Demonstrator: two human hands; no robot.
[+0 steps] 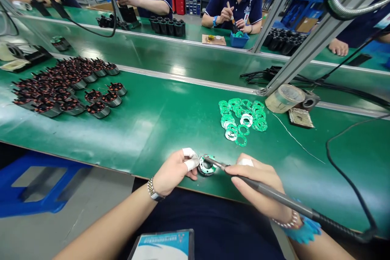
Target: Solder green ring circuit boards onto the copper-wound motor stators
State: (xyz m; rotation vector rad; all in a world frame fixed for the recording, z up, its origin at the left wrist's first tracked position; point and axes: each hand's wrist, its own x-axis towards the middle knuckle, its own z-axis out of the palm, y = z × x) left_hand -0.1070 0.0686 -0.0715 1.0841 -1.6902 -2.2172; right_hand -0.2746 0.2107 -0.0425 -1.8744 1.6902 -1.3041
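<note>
Single head camera; looks forward, down across green bench (170,126), fingers (243,171) near.

The green-topped bench (170,126) carried a dense crowd of coil-wound cores (73,83) at far left, mostly upright and touching, with four cores (99,109) just beside its right end. Right of centre lay an overlapping heap of flat rings (258,122), green and white. Near that heap stood a pale drum (284,99), next to a small shallow tray (301,118); a thin pale wire (300,144) trailed toward the right. Farther right, a dark cable (328,147) looped over the surface
</note>
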